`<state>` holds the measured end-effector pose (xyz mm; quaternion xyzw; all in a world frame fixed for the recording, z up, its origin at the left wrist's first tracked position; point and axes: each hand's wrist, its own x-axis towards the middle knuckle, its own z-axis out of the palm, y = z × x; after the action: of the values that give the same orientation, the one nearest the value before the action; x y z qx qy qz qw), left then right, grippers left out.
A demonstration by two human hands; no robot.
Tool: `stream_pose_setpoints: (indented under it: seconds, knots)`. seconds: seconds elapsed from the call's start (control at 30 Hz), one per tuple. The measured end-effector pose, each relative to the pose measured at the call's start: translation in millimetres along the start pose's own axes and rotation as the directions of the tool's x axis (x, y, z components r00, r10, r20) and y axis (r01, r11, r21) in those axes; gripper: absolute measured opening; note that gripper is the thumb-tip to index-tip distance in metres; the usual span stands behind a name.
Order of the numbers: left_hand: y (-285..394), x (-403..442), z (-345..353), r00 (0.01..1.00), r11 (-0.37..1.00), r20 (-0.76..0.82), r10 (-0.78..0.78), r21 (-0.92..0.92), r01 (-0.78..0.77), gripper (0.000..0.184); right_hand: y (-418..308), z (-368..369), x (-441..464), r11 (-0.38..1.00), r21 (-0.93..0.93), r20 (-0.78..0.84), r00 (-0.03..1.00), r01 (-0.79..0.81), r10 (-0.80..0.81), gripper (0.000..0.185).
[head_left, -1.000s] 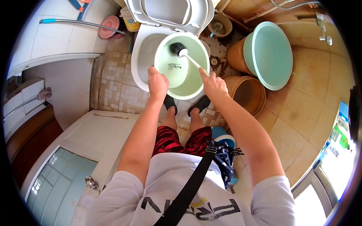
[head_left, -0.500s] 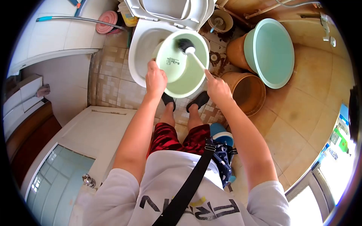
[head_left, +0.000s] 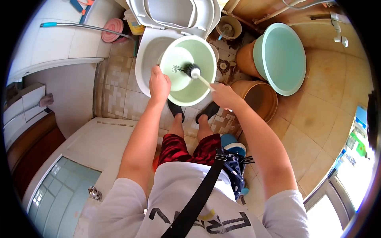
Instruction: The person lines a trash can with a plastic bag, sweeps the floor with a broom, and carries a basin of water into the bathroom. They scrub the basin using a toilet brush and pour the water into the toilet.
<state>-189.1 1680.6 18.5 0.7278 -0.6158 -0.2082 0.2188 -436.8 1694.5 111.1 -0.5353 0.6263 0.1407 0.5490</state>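
My left hand point(head_left: 160, 84) grips the near left rim of a pale green basin point(head_left: 194, 93), which is tilted so that its inside faces me. The fingers behind the rim are hidden. A white-handled brush point(head_left: 203, 81) with dark bristles is in my right hand point(head_left: 225, 96), its fingers wrapped round the handle. The bristles meet the inner bottom of the basin, beside some dark printing. Behind and below the basin is the white toilet point(head_left: 143, 65), its lid and seat point(head_left: 207, 20) raised.
To the right, a large turquoise tub point(head_left: 279, 59) leans on a brown bucket point(head_left: 246, 59); another brown bucket point(head_left: 260, 101) stands nearer. A small pail point(head_left: 234, 23) sits behind. A long-handled pole point(head_left: 87, 26) leans at left. A blue bucket point(head_left: 234, 146) stands by my legs.
The brush has moved down and slightly left inside the basin, and my right hand has moved with it. The basin has shifted slightly left and down, still held in my left hand.
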Motion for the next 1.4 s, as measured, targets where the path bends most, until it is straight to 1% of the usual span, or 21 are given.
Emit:
stream_pose_setpoints:
  seconds: [0.03,0.17,0.27,0.33,0.4,0.5,0.6,0.73,0.8,0.83,0.87,0.93,1.03,1.1,1.13,1.2,1.27,1.3,1.33,1.37,1.4]
  knots:
    - [3,-4,-1,1.000,1.000,-0.005,0.010,-0.016,-0.010,0.028,32,29,32,0.914,-0.357,-0.256,0.921,0.191,-0.293,0.050]
    - [-2,-3,-4,1.000,1.000,-0.007,0.010,-0.020,-0.010,0.033,21,29,31,0.833,-0.552,-0.332,0.928,-0.045,-0.170,0.065]
    - [-2,1,-5,0.998,0.997,-0.053,0.030,-0.065,-0.034,0.036,23,63,19,0.909,-0.399,-0.224,0.974,-0.118,0.029,0.056]
    - [0,-3,3,0.996,0.994,-0.050,0.072,-0.074,-0.076,0.036,23,83,22,0.988,-0.117,-0.002,0.995,-0.102,0.103,0.056]
    - [-4,-15,5,0.995,0.993,-0.020,0.093,-0.076,-0.095,0.036,20,93,13,0.956,0.251,0.232,0.968,-0.153,0.094,0.056]
    - [-15,-22,18,0.990,0.987,0.022,0.138,-0.085,-0.135,0.039,5,62,-18,0.587,0.727,0.464,0.885,-0.356,-0.038,0.057]
    - [-19,-20,9,0.988,0.979,0.017,0.154,-0.138,-0.150,0.041,10,43,-19,0.315,0.835,0.522,0.831,-0.451,-0.193,0.051]
    - [-44,-7,3,0.998,0.992,0.027,-0.049,-0.111,0.052,0.036,47,61,3,0.660,0.684,0.504,0.855,-0.310,-0.121,0.054]
    - [-68,-2,-4,0.999,0.995,0.038,-0.030,-0.097,0.033,0.036,59,47,17,0.942,0.295,0.392,0.919,-0.158,0.032,0.055]
    - [-76,0,-8,0.996,0.996,0.075,-0.039,-0.078,0.045,0.036,63,38,21,0.996,0.075,0.274,0.962,-0.045,0.023,0.057]
    - [-82,-1,-10,0.992,0.997,0.115,-0.048,-0.061,0.055,0.037,69,35,27,0.991,-0.118,0.160,0.986,0.060,-0.040,0.056]
    - [-81,-1,-11,0.997,0.993,0.073,0.032,-0.115,-0.024,0.036,73,25,32,0.839,-0.514,-0.029,0.973,0.181,-0.227,0.055]
    - [-71,-2,-17,0.995,0.994,0.097,-0.017,-0.109,0.028,0.035,40,34,9,0.838,-0.546,-0.181,0.977,-0.005,-0.112,0.046]
    - [-49,-2,-28,0.976,0.985,0.159,-0.147,-0.061,0.159,0.034,18,44,-1,0.856,-0.517,-0.145,0.988,-0.025,-0.058,0.042]
    - [-56,-4,-23,0.985,0.991,0.123,-0.117,-0.051,0.124,0.034,8,51,-3,0.866,-0.499,-0.125,0.992,-0.034,-0.033,0.040]
    - [-68,-9,-4,0.997,0.998,0.063,-0.047,-0.033,0.049,0.033,4,77,8,0.879,-0.382,0.129,0.958,0.285,-0.255,0.039]
    - [-57,-14,-2,0.997,0.996,0.061,0.040,-0.083,-0.035,0.033,-22,75,13,0.943,-0.194,0.226,0.948,0.269,-0.224,0.049]
    - [-55,-16,-2,0.996,0.995,0.069,0.052,-0.094,-0.046,0.033,-31,73,11,0.964,-0.094,0.280,0.935,0.250,-0.215,0.055]
    - [-54,-20,-6,0.995,0.994,0.083,0.060,-0.100,-0.052,0.033,-33,63,7,0.965,0.229,0.291,0.937,0.126,-0.192,0.054]
    - [-53,-21,-8,0.994,0.996,0.100,0.035,-0.091,-0.026,0.034,-32,44,5,0.855,0.518,0.311,0.935,-0.014,-0.173,0.054]
    - [-52,-22,-8,0.995,0.994,0.094,0.017,-0.106,-0.007,0.034,-30,31,5,0.651,0.743,0.332,0.929,-0.153,-0.160,0.054]
